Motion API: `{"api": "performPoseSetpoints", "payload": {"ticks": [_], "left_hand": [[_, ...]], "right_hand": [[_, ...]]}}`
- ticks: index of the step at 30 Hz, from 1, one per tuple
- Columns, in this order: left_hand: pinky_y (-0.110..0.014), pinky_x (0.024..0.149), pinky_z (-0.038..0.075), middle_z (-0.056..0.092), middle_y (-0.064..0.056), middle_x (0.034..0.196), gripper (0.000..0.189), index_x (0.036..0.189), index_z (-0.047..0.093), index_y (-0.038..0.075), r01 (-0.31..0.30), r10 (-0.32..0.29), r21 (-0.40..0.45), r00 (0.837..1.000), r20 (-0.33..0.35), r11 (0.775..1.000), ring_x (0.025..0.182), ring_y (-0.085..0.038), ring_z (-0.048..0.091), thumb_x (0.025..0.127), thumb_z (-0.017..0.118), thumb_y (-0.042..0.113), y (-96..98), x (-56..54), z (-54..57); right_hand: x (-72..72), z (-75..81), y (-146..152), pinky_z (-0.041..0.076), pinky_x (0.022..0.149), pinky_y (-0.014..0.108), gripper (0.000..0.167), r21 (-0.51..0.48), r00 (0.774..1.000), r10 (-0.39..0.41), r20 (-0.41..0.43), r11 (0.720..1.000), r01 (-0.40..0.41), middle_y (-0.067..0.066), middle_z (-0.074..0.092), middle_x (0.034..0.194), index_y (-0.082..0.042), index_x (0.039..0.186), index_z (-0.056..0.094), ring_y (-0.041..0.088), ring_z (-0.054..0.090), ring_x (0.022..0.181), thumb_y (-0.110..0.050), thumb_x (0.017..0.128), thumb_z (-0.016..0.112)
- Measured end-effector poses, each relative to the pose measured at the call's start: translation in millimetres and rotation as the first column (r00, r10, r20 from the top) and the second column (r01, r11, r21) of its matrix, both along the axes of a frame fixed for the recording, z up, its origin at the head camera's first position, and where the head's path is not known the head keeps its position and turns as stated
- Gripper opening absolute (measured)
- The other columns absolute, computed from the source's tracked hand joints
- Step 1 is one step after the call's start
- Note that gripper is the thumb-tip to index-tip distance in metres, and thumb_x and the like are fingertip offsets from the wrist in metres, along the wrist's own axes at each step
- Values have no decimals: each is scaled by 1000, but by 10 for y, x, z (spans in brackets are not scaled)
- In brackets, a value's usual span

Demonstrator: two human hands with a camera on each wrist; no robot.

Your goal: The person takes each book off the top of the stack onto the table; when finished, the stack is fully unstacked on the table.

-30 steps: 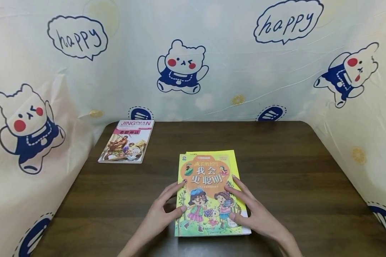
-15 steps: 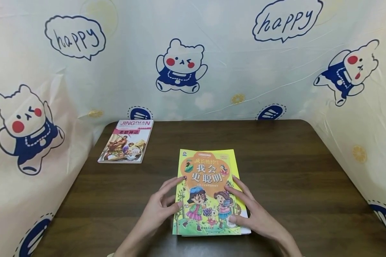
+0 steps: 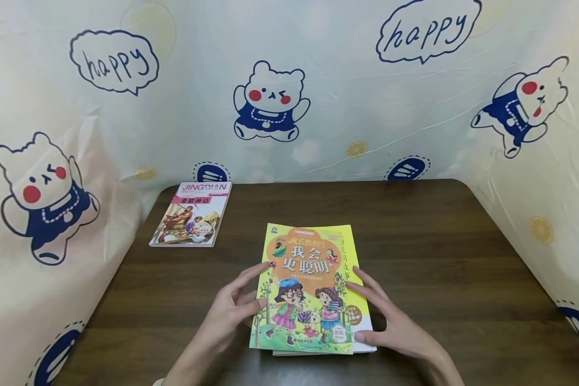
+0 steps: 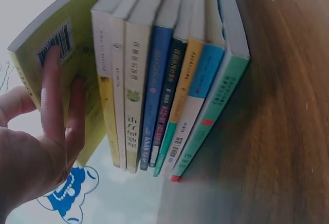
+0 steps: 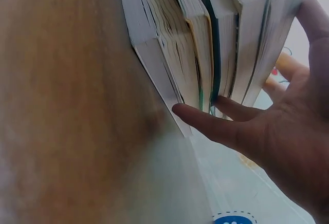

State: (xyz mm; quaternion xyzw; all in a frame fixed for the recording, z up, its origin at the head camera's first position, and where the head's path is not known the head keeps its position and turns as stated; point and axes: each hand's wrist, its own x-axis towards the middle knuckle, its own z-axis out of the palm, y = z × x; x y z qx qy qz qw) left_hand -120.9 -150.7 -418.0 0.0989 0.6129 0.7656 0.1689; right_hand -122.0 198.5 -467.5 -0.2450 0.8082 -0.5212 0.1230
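On top of a stack of several books (image 4: 163, 80) lies a thin yellow-green picture book (image 3: 296, 268) with an orange cloud and two cartoon children. My left hand (image 3: 234, 303) pinches its left edge. In the left wrist view its back cover (image 4: 87, 44), with a barcode, is lifted off the stack at an angle, fingers beneath it. My right hand (image 3: 398, 324) touches the stack's right side with extended fingers, the fingertips (image 5: 180, 108) against the page edges. Under the picture book shows a yellow-covered book (image 3: 351, 252). Lowest in the stack is a green-spined book (image 4: 211, 116).
A separate book (image 3: 190, 214) headed JINGDIAN lies at the back left of the dark wooden table (image 3: 439, 241). Behind and beside the table hangs a pale curtain (image 3: 338, 107) printed with bears.
The picture book has shifted left over the stack with my left hand, uncovering more of the yellow book below. My right hand has stayed at the stack's right side.
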Motion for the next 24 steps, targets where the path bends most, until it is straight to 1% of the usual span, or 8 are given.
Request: {"api": "performPoseSetpoints", "payload": {"ticks": [2,5,7,9,13,17,21,24], "left_hand": [[-48,69,56,29,-15,148,66,149,36,12,-12,12,1,1000,27,1000,107,-35,62,90,60,-2,-22,2,11],[-41,66,57,46,-21,139,67,149,35,13,-34,35,-20,997,69,999,101,-34,65,89,61,-2,-47,5,9],[-36,64,57,55,-24,129,68,150,34,13,-45,47,-31,995,87,999,96,-32,67,88,61,-1,-56,9,-7],[-34,61,56,60,-27,122,69,150,33,13,-47,50,-29,993,107,998,92,-31,68,88,61,-2,-64,15,-21],[-38,64,57,48,-22,134,70,150,32,13,-22,22,3,992,124,1000,94,-31,67,88,61,-2,-78,10,-31],[-40,68,57,35,-21,142,72,151,29,13,28,-29,17,991,129,999,101,-32,65,89,61,-1,-90,-6,-20],[-41,70,57,49,-24,136,76,153,26,16,52,-54,18,986,155,998,102,-33,65,88,62,0,-111,-28,-3],[-43,72,56,54,-28,131,78,154,23,17,76,-79,25,985,156,997,101,-34,66,88,62,-2,-134,-45,4]], "right_hand": [[8,-1,7,36,94,62,76,-4,1000,-8,17,1000,8,-12,3,160,-34,147,38,22,16,138,-26,81,75],[16,-2,7,33,95,65,75,4,999,-25,24,1000,25,-13,3,160,-35,147,39,24,13,140,-27,81,75],[16,-12,9,32,94,67,75,9,999,-32,23,999,31,-12,2,160,-35,147,38,32,12,140,-28,81,75],[21,-25,12,31,93,68,76,13,999,-32,24,999,31,-12,1,161,-35,147,38,33,11,140,-28,81,75],[21,-26,15,34,92,66,76,6,1000,-18,13,1000,18,-9,0,161,-33,148,36,35,11,140,-26,82,74],[23,-18,29,38,92,59,76,-7,1000,-3,10,1000,3,-8,0,161,-32,148,36,30,14,139,-24,83,74],[15,-20,38,42,92,51,76,-3,1000,14,-8,1000,-14,-7,0,161,-31,149,36,20,17,137,-24,83,74],[8,-28,42,43,91,51,76,-9,1000,29,-12,1000,-29,-7,0,161,-30,149,36,17,17,137,-23,83,73]]}}
